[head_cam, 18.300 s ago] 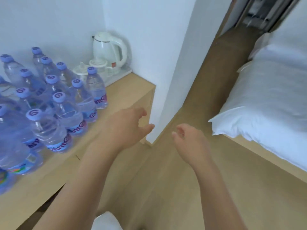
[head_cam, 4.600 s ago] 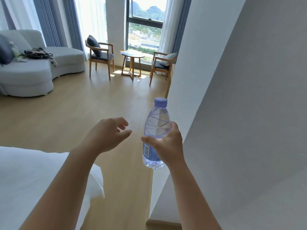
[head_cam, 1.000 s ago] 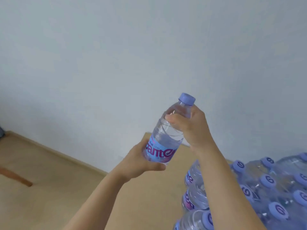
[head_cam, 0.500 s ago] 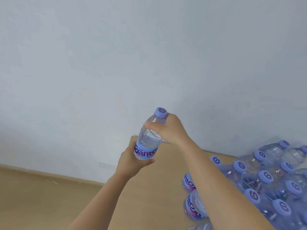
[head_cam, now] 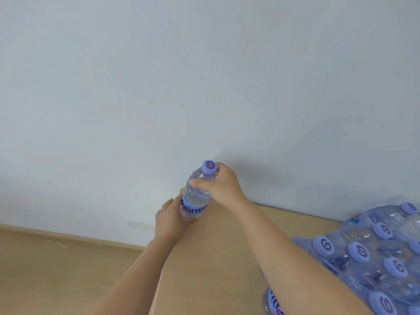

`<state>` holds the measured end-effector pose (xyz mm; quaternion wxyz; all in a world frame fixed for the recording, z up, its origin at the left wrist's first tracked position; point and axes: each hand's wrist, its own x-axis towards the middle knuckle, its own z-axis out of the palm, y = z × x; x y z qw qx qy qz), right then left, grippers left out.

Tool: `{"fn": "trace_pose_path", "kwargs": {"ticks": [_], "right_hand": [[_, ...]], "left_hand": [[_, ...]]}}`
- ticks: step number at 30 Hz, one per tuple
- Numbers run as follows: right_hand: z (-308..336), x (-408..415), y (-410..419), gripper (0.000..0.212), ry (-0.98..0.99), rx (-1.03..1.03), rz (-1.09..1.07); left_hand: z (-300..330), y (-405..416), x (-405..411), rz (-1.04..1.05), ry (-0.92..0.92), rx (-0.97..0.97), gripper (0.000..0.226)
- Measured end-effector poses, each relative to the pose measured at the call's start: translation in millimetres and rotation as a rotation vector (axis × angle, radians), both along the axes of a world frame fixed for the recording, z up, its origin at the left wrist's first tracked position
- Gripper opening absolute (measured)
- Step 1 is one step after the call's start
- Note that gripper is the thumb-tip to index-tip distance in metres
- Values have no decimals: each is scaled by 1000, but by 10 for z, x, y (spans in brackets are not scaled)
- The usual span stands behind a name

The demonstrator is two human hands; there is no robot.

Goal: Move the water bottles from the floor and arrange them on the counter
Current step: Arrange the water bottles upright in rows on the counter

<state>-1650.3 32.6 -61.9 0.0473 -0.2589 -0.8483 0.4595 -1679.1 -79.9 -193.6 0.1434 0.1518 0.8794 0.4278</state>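
A: Entry, head view. Right hand (head_cam: 223, 186): fingers and thumb curled round the shoulder of the water bottle (head_cam: 197, 194), just under its purple cap (head_cam: 209, 166). Thumb lies across the clear plastic on the near side. A firm grasp, as far as it shows.

B: Left hand (head_cam: 171, 221)?

A: Wrapped round the bottle's lower end, at the blue label with dark red lettering. The back of the hand faces the camera; the fingers go behind the bottle and are mostly hidden. So both hands grip the same bottle, one high, one low.

B: Bottle's attitude and place?

A: Close to upright, the cap tilted slightly toward the camera so its swirl mark shows. It sits at the far left corner of the counter (head_cam: 218, 264), near the wall (head_cam: 204, 76). Whether its base touches the wood I cannot tell; the left hand covers it.

B: Other bottles?

A: A cluster of bottles (head_cam: 372, 260) stands on the counter at the right, well apart from the held one. Purple caps with the same swirl, packed close together, running out of the frame at right and bottom. One label shows partly at the lower edge, behind the right forearm.

B: Surroundings?

A: Pale plain wall fills the upper view. Left of the counter, lower down, a light wooden floor (head_cam: 56, 276), and a white wall socket (head_cam: 139, 224) just above the skirting.
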Motion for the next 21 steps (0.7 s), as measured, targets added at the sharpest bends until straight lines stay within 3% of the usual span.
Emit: {"fn": "trace_pose_path", "kwargs": {"ticks": [13, 18, 21], "right_hand": [[-166, -211, 59, 50, 90, -9, -102], [-87, -122, 47, 73, 10, 10, -74], [177, 139, 187, 65, -80, 123, -16]], "left_hand": [[-77, 134, -288, -17, 21, -118, 53], [-8, 116, -217, -30, -108, -104, 69], [-7, 44, -22, -1, -143, -115, 98]]}}
